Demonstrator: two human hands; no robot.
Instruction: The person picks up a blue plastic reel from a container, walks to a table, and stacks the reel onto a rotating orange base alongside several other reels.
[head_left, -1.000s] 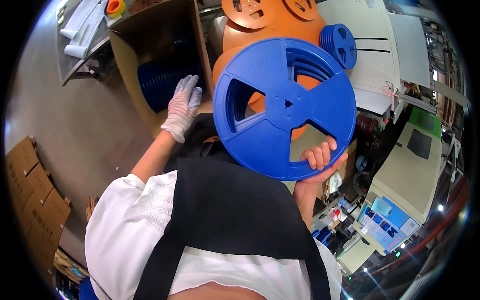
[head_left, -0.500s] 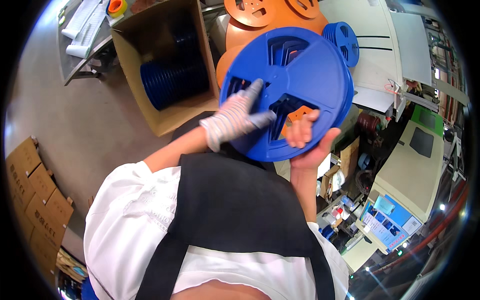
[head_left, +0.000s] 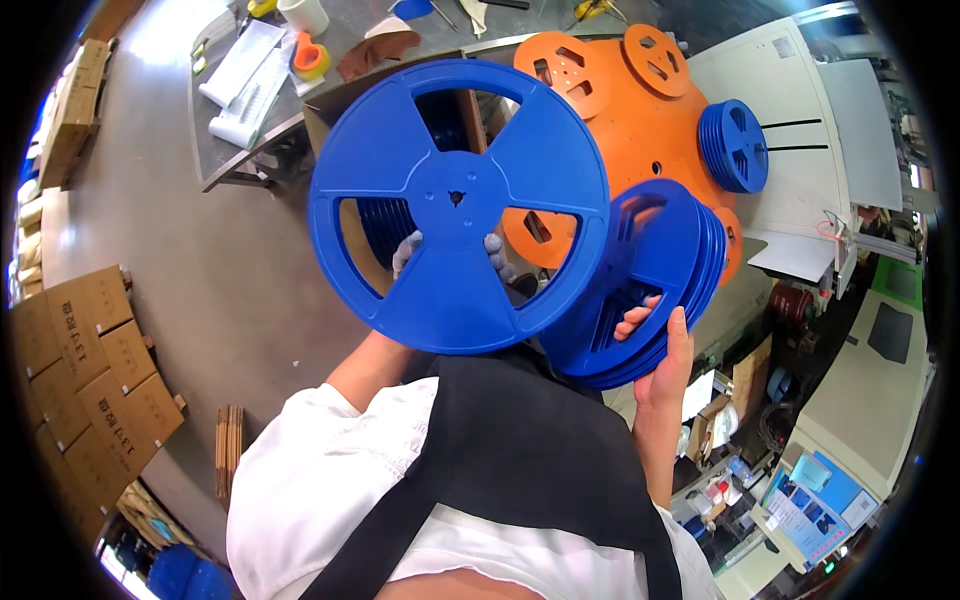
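My left hand (head_left: pixel 497 258), in a striped, grey-tipped glove, is behind a large blue plastic reel (head_left: pixel 452 290). Its fingertips show through two of the reel's openings, so the hand grips the web between them; the palm is hidden. This reel faces me, in front of the cardboard box and apart from the others except where it overlaps them in view. My bare right hand (head_left: pixel 663 345) holds a tilted stack of blue reels (head_left: pixel 655 240) at its lower right edge, thumb outside and fingers through an opening.
An open cardboard box (head_left: pixel 318 122) with more blue reels (head_left: pixel 385 232) stands behind the held reel. Beyond is an orange turntable (head_left: pixel 655 135) with orange discs and a small blue reel stack (head_left: pixel 735 147). A grey table (head_left: pixel 215 165) is far left; cartons (head_left: pixel 85 370) pile at left.
My left hand has taken one blue reel from the front of the stack and moved it left. The remaining stack stays in my right hand, now lower and more tilted. The view has shifted.
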